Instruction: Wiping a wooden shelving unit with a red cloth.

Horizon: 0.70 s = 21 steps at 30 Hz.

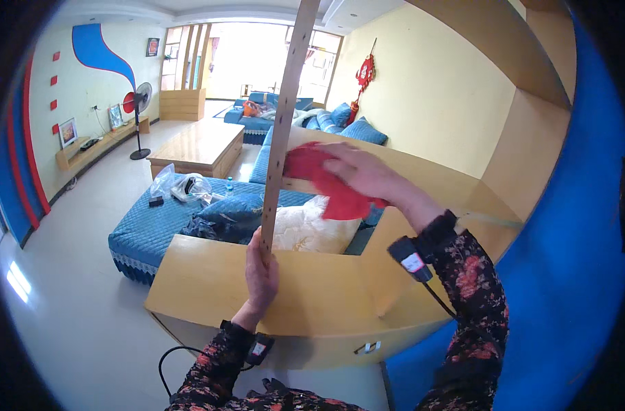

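Bright living room, pale yellow wall [442,89] on the right, light wood furniture up close. Left hand [262,276] is wrapped round the low end of a narrow, hole-dotted wooden upright [285,116], bracing it. Right hand [367,171] lies over a soft bright-red cloth [343,200], fingers stretched toward the upright; can't tell if it's pinching fabric underneath. Cloth is just right of the upright, lower part hanging loose; actual contact with the wood unclear. Black boxy unit on each wrist: right unit [405,259], left unit [260,349], both cabled. Below: glossy honey-coloured cabinet top [203,277], silver pull handle [368,348] on its front. Beyond: bunched cream blanket [312,231], blue quilted sofa [134,233], low wooden coffee table [196,140], dark pedestal fan [138,120]. Risks, my read: upright could flex or shift under a hard sideways push, if its foot (behind left hand) isn't fixed; loose cloth could catch a rough hole edge, or drop onto the blanket if the hold is light; right cable could snag on the cabinet edge if that arm sweeps wide.
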Available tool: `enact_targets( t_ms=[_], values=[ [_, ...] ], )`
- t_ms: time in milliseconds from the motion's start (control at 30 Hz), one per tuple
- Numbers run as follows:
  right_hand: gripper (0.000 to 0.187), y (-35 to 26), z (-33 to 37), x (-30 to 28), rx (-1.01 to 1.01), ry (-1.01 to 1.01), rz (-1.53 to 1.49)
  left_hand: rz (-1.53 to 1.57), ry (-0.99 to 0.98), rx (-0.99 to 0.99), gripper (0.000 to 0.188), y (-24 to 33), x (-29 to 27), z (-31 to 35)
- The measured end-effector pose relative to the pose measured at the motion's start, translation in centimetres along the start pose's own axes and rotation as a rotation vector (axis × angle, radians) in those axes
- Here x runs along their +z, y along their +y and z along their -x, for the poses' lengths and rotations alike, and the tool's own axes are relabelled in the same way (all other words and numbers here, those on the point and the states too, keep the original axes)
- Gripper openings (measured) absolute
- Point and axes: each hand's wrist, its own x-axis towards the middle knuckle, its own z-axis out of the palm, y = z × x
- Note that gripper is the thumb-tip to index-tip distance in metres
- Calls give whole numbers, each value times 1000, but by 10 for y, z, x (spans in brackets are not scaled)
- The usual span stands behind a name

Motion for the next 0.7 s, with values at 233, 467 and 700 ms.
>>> enact_targets(
  t_ms=[233, 467, 700],
  values=[
    [48, 85, 31, -47, 138, -263, -83, 47, 2, -28, 57, -8, 2, 3],
    [38, 187, 90, -105, 774, -482, 851, -164, -79, -12, 53, -7, 2, 5],
    [45, 86, -18, -39, 28, -368, 438, -255, -49, 3, 52, 0, 0, 5]
  ],
)
